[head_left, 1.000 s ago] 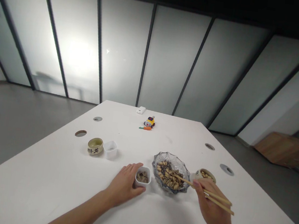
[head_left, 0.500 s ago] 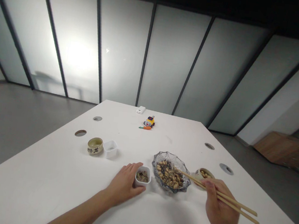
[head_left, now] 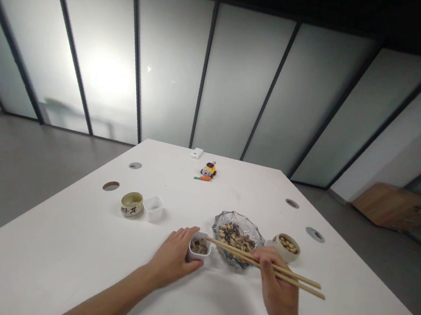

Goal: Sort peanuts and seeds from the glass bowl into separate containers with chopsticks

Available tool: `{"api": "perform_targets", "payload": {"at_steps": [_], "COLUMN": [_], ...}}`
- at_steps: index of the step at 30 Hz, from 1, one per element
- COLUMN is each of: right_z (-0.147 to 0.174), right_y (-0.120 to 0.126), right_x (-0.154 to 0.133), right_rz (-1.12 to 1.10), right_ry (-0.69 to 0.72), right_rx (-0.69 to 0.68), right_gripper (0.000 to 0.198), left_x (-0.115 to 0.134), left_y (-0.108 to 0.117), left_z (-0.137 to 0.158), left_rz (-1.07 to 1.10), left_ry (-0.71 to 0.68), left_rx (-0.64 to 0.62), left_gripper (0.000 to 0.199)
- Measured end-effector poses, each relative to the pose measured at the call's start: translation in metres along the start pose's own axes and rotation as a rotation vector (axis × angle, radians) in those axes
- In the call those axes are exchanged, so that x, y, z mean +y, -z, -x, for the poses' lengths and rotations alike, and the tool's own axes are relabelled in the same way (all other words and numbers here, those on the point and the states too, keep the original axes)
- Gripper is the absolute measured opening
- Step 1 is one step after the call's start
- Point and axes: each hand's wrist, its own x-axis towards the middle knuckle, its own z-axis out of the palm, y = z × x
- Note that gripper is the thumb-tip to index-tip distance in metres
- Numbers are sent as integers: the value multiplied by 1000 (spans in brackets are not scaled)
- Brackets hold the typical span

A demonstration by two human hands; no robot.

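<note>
My left hand (head_left: 173, 256) is wrapped round a small white square cup (head_left: 198, 257) standing on the table, with striped sunflower seeds (head_left: 198, 246) in it. Wooden chopsticks (head_left: 291, 279) are gripped in my right hand (head_left: 279, 283). Their tips reach the cup's right rim; whether a seed is between them is too small to tell. Under the chopsticks stands a scalloped glass bowl (head_left: 257, 228) holding mixed nuts and seeds (head_left: 237, 237). Just right of it is a ceramic bowl (head_left: 278, 248) with peanuts or similar nuts (head_left: 288, 244), partly behind my right hand.
A ceramic bowl with dark characters (head_left: 131, 205) and a translucent white cup (head_left: 153, 211) stand to the left. Farther back lie a toy vehicle (head_left: 209, 169), an orange carrot-shaped item (head_left: 204, 178) and a white box-like device (head_left: 196, 153). Round holes (head_left: 111, 186) pierce the white table (head_left: 69, 247).
My right hand has moved left with the chopsticks, bringing their tips from the glass bowl to the white cup's rim. My left hand stays round the cup.
</note>
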Motion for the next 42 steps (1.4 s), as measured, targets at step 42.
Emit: {"api": "perform_targets", "payload": {"at_steps": [42], "right_z": [-19], "right_y": [26], "right_x": [22], "right_rz": [408], "right_ry": [169], "right_rx": [-114], "right_gripper": [29], "left_x": [0], "left_y": [1], "left_z": [0], "left_rz": [15], "left_ry": [5], "left_rx": [-23], "left_gripper": [71]}}
